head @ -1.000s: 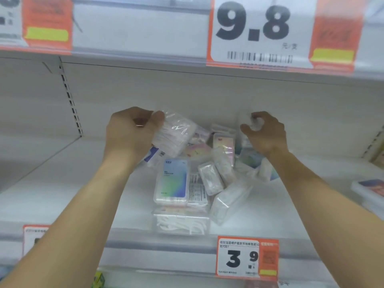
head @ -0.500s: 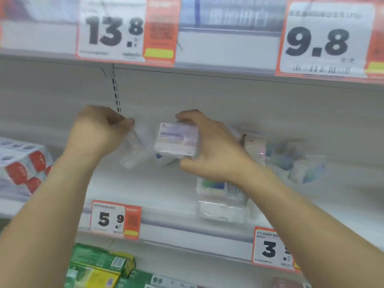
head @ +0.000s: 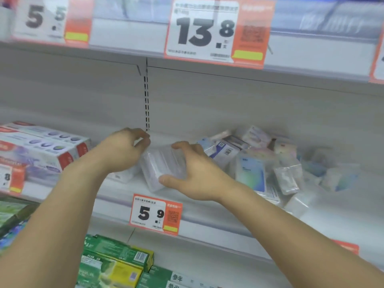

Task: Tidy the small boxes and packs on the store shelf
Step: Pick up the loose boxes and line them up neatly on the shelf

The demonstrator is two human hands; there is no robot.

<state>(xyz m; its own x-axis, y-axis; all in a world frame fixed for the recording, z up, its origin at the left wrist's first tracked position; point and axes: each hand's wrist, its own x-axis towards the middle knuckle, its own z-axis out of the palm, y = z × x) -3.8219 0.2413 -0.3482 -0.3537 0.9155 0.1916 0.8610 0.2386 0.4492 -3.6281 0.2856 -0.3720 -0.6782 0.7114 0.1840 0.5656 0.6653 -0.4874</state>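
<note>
The right hand (head: pixel 193 173) curls around a clear plastic pack (head: pixel 162 167), thumb under its near lower corner and fingers spread over the top and far side, so it is grasping the pack. The left hand (head: pixel 122 150) sits just to the left, fingers bent against the pack's upper left edge; whether it pinches the wrapper or something smaller is too blurred to tell. The pack stands tilted on the shelf (head: pixel 116 190), between the two hands, above the 5.9 price tag (head: pixel 154 214). To the right lies a jumbled heap of small boxes and packs (head: pixel 259 161), touching one another at odd angles, just beyond the right wrist. The pack looks light and fairly stiff, but its glossy film is probably slippery and may dent if squeezed, so holding it by opposite flat faces or by the corners seems safer than pinching the middle. A small white box (head: pixel 124 176) rests below the left hand, beside the pack
</note>
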